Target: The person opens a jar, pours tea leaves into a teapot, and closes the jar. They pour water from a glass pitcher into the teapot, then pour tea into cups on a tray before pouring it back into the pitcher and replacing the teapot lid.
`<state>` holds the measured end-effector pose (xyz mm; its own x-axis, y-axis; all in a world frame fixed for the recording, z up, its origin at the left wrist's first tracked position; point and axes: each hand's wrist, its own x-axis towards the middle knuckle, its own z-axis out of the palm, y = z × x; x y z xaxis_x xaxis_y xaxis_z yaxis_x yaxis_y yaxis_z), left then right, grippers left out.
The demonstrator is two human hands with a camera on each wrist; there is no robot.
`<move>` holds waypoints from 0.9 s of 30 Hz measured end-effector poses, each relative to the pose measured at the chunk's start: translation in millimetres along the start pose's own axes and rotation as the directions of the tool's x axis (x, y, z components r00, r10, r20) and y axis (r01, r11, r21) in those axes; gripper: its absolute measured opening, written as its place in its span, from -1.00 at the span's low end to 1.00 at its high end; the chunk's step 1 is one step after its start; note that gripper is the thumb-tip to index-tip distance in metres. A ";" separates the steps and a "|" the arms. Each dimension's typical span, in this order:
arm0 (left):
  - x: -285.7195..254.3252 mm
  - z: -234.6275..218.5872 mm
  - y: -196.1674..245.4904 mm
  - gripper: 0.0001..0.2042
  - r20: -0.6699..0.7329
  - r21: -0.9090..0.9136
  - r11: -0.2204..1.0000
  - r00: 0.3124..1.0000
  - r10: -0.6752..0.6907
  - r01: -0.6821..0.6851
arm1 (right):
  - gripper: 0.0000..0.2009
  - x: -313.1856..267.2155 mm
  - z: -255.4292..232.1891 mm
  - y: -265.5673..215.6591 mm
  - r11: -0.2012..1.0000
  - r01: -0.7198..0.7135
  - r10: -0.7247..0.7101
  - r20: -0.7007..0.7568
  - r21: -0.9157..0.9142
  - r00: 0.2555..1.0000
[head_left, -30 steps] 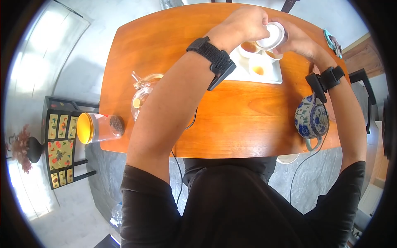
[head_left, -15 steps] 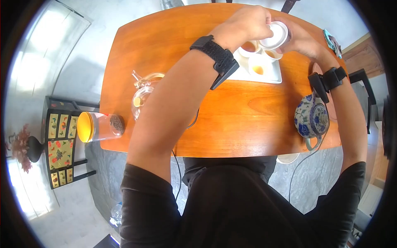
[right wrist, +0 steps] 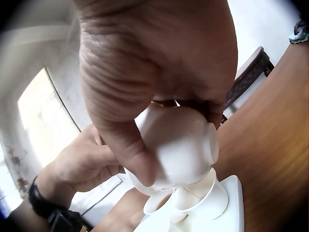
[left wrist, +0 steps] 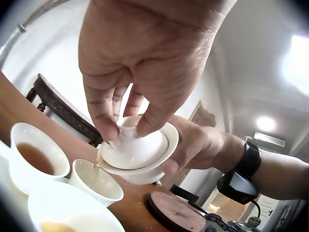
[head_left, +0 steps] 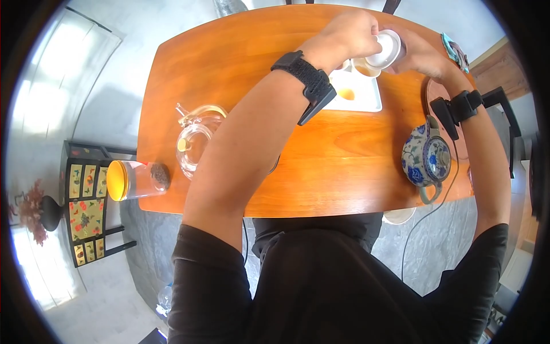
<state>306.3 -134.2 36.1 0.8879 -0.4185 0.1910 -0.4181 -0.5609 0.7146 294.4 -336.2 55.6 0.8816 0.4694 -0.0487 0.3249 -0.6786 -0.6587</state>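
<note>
Wooden table (head_left: 223, 57), bowl (right wrist: 176, 145) tipped toward cup (left wrist: 99, 186), right hand (right wrist: 159, 67) gripping it, left hand (left wrist: 145, 63) pinching lid (left wrist: 135, 153)

On the table (head_left: 338, 172), a tray (head_left: 371, 103) of cups (left wrist: 95, 183) sits toward the far edge. A bowl (right wrist: 176, 145), lid (left wrist: 136, 151) on top, is above one. Nearer left: a teapot (head_left: 191, 150), then a jar (head_left: 140, 179) farther left. Nearer right: a second teapot (head_left: 425, 157), a board (left wrist: 176, 211) behind it.

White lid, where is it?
In the head view, the white lid is at the upper right, inside the white bowl's rim, pinched by the left hand.
</note>
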 end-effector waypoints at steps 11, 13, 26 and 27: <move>-9.6 -5.4 11.4 -0.72 0.038 -0.003 0.995 0.994 -0.101 0.102 | -0.11 5.3 -2.5 6.9 0.998 -0.004 0.009 0.069 -0.067 0.998; -9.7 -5.1 11.7 -0.72 0.022 0.005 0.997 0.996 -0.083 0.083 | -0.11 4.9 -2.6 7.1 0.997 0.001 0.004 0.068 -0.072 0.998; -35.0 -30.1 21.1 -0.84 0.056 0.027 0.998 0.997 0.057 -0.058 | -0.10 -7.2 5.9 -14.9 0.997 0.044 -0.054 0.161 0.065 0.985; -39.4 -31.3 18.5 -0.83 0.049 0.045 0.995 0.995 0.087 -0.089 | -0.10 -8.8 9.1 -16.2 0.997 0.046 -0.056 0.164 0.065 0.985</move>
<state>269.6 -105.8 62.9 0.8377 -0.5003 0.2191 -0.5037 -0.5527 0.6639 278.2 -324.1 59.9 0.7940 0.5929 -0.1343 0.3419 -0.6183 -0.7077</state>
